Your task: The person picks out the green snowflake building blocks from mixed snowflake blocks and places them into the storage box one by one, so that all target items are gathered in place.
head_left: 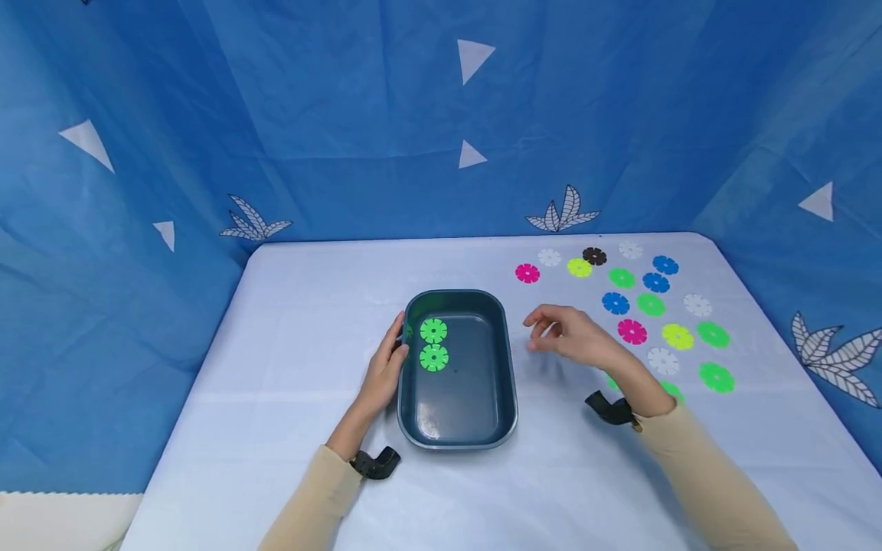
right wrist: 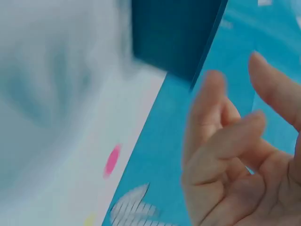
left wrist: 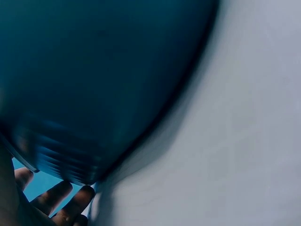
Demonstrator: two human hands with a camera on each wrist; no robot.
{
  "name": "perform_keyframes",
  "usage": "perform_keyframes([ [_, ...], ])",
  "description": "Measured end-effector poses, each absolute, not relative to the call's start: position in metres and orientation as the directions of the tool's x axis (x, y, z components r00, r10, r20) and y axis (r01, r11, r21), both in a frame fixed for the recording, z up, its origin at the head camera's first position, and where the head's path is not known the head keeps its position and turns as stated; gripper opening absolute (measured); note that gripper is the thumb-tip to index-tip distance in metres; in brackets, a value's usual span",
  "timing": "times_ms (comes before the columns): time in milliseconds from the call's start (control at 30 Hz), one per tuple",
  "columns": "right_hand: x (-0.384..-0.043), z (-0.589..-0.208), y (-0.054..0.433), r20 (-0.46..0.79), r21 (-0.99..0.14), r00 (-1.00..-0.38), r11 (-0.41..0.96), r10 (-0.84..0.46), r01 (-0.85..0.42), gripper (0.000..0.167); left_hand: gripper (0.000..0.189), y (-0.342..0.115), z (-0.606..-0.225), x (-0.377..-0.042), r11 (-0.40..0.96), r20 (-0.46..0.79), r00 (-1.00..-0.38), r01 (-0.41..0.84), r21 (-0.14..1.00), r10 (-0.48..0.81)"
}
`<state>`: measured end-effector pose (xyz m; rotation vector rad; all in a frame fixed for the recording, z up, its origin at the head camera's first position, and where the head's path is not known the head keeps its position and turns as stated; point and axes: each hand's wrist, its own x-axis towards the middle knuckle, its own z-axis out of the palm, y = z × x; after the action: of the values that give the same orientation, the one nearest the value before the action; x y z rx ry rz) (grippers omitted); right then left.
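Note:
A dark teal rectangular tray (head_left: pixel 455 421) rests on the white table, with two green notched plastic discs (head_left: pixel 433 357) lying inside near its left wall. My left hand (head_left: pixel 381 375) touches the outside of that wall, its fingers extended along it. In the left wrist view the fingertips (left wrist: pixel 80 200) meet the tray's outer side (left wrist: pixel 117 70). Just right of the tray, my right hand (head_left: pixel 575 335) hovers above the table with bent fingers and nothing held. Its thumb and fingers stand apart in the right wrist view, where the tray's edge shows behind them.
Several notched discs in pink, yellow, blue, green, white and dark brown lie spread over the table's right side, among them a pink disc (head_left: pixel 632 331) and a blue disc (head_left: pixel 615 303). A blue patterned cloth (head_left: pixel 358 115) hangs behind the table (head_left: pixel 296 306).

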<state>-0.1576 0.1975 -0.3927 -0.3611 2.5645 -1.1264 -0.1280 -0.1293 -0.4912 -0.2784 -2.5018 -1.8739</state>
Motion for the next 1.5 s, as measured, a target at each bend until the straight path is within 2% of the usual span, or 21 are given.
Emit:
perform_keyframes([
  [300,-0.144,-0.4,0.282,-0.251,-0.687,-0.946,0.727,-0.206,0.025,0.047,0.055,-0.128,-0.483,-0.129,0.294,0.067,-0.99,0.102,0.95,0.126],
  [533,-0.131,-0.407,0.322,-0.281,-0.657,-0.951,0.748,-0.126,0.095,0.06,0.054,-0.122,-0.449,-0.117,0.297,0.048,-0.988,0.091,0.95,0.148],
  [667,-0.127,-0.415,0.336,-0.323,-0.656,-0.94,0.742,-0.109,0.139,0.064,0.054,-0.122,-0.446,-0.115,0.295,0.048,-0.988,0.091,0.951,0.15],
  [867,-0.119,-0.431,0.345,-0.372,-0.645,-0.925,0.738,-0.079,0.197,0.069,0.054,-0.122,-0.449,-0.114,0.289,0.057,-0.986,0.101,0.952,0.157],
  [1500,-0.108,-0.445,0.334,-0.32,-0.659,-0.945,0.731,-0.061,0.176,0.063,0.054,-0.123,-0.45,-0.115,0.292,0.057,-0.985,0.103,0.951,0.162],
])
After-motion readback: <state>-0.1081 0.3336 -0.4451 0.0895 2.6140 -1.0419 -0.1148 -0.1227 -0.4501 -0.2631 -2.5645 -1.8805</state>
